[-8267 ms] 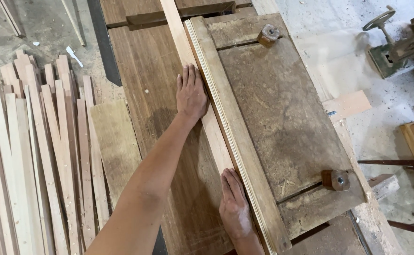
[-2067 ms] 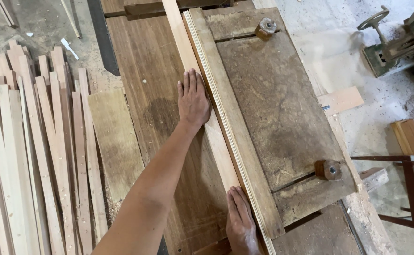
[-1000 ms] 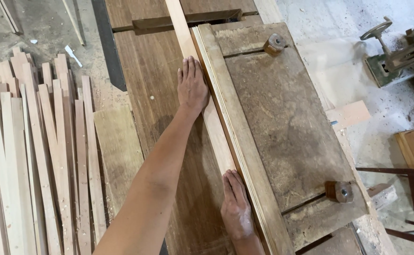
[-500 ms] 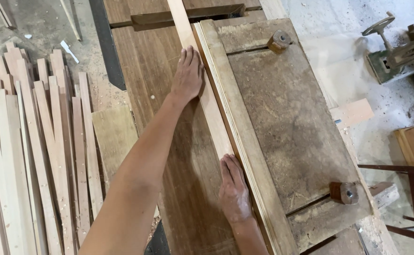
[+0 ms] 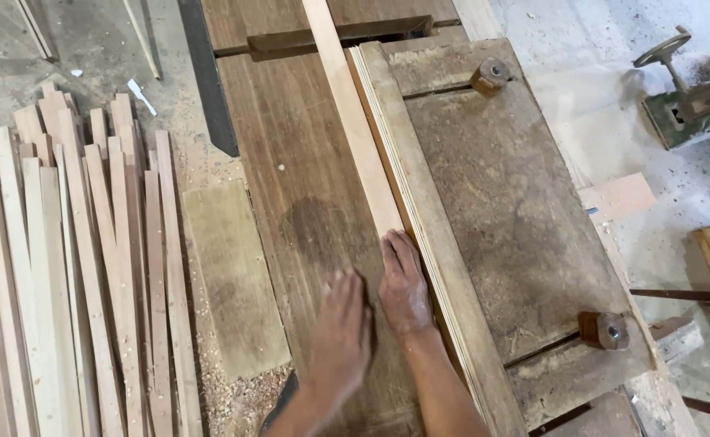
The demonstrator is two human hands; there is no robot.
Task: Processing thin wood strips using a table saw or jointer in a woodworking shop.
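A long pale wooden strip (image 5: pixel 353 121) lies on the dark wooden table (image 5: pixel 290 210), pressed against a thick wooden fence (image 5: pixel 423 218) on its right. My right hand (image 5: pixel 403 283) rests flat on the near end of the strip, fingers pointing away from me and pressing it along the fence. My left hand (image 5: pixel 343 332) is just left of the right one, low over the table top. It is slightly blurred, its fingers are apart and it holds nothing.
A pile of several thin wooden strips (image 5: pixel 72 267) lies on the floor at the left, beside a short board (image 5: pixel 233 275) and sawdust. Two wooden knobs (image 5: pixel 491 74) (image 5: pixel 606 330) stand on the dusty panel right of the fence. A machine with a handwheel (image 5: pixel 686 89) sits at the far right.
My left hand has come back from far up the strip to beside my right hand. The strip has slid away from me along the fence.
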